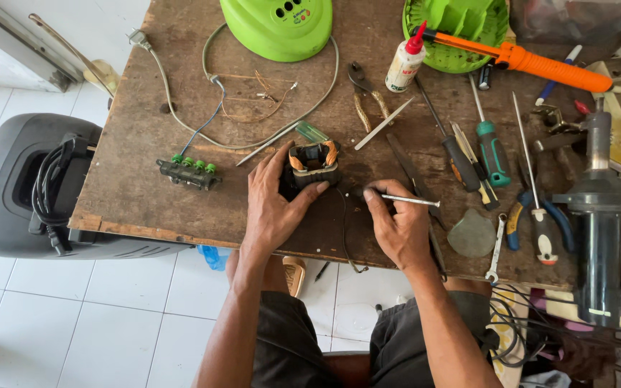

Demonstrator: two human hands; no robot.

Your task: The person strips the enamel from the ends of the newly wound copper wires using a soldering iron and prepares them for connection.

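Motor stator: small black block with copper windings (311, 167), sitting on the wooden workbench (131, 194) near its front edge, roughly mid-table. Everything below is placed relative to it.
Left hand: the left hand (271, 208) is wrapped around the stator's near-left side, thumb on its front face, fingers curled up along the left edge. Clamped on it, basically.
Right hand: the right hand (397, 226) is just right of the stator, fingers pinched together on a thin metal rod (409, 200) that points away to the right.
Progress: looks mid-repair to me. The green fan housing (279, 25) is off and lying behind the stator, the green grille part (461, 29) behind and to the right, so the teardown seems done. Loose wires (253, 90) behind the stator aren't hooked up, and reassembly hasn't started as far as I can see.
Left of the stator: black switch block with green buttons (189, 172), with a grey power cord (174, 108) looping behind it.
Right of the stator: screwdrivers (490, 151), blue-handled pliers (533, 215), a small wrench (496, 251), a glue bottle (405, 61), an orange tool (533, 61) and a dark heat gun (598, 215).
Surface: worn, stained brown wood, pretty cluttered.
Room: white tiled floor (73, 316), a dark grey speaker-like box (23, 187) sitting well left of the bench.
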